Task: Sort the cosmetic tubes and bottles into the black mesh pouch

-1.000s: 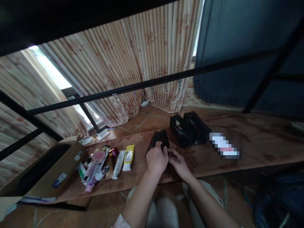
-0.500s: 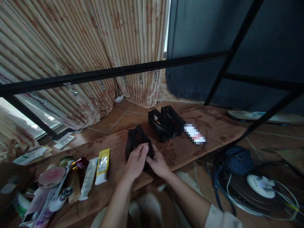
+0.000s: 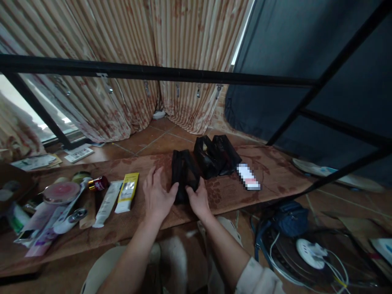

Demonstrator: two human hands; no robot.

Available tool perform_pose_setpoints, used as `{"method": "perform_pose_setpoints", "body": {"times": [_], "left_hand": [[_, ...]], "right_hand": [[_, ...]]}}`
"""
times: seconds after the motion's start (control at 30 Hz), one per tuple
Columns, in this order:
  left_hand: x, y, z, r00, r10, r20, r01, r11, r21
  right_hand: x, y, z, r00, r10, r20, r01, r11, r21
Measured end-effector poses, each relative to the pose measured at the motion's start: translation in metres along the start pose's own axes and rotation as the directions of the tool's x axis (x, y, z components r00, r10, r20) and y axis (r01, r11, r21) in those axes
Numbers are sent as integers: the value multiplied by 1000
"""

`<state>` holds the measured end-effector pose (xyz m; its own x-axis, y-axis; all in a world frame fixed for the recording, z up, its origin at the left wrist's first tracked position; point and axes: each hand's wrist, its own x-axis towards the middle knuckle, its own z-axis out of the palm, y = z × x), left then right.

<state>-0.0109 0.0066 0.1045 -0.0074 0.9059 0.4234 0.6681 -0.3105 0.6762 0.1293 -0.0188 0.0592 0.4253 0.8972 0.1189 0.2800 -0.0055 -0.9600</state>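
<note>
Black pouch [image 3: 183, 174], on brown cloth [image 3: 275, 175] at seven o'clock from view centre — pinched at four o'clock by the right hand [image 3: 199, 201], likely for steadying — with left hand [image 3: 159, 195] splayed, gripping nothing, at eight o'clock.

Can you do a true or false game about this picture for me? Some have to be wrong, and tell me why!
1. The right hand touches the nearest black pouch. True.
2. The left hand is holding the white tube. False: the left hand is spread open by that pouch; the white tube lies farther left.
3. Three black pouches are on the brown cloth. True.
4. The yellow tube is right of the pouches. False: the yellow tube is on their left.
5. A blue bag is off the cloth. True.
</note>
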Motion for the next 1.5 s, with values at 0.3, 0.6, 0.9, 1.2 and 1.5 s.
{"method": "perform_pose_setpoints", "body": {"times": [0.3, 0.6, 0.9, 1.2, 1.5], "left_hand": [[-10, 6, 22, 866, -292, 406, 336, 941, -41], [-4, -5, 11, 828, -319, 461, 298, 947, 121], [-3, -13, 6, 844, -343, 412, 344, 936, 73], [6, -27, 1, 896, -361, 258, 396, 913, -97], [11, -54, 9, 940, -311, 137, 340, 878, -337]], "right_hand": [[-7, -2, 7, 995, 11, 100, 5, 987, -159], [0, 8, 3, 999, 30, 12, -27, 978, -207], [0, 6, -1, 999, 15, -35, -21, 980, -197], [0, 4, -1, 996, -74, -49, 70, 995, -76], [-3, 4, 1, 983, -137, -125, 131, 990, -49]]}}
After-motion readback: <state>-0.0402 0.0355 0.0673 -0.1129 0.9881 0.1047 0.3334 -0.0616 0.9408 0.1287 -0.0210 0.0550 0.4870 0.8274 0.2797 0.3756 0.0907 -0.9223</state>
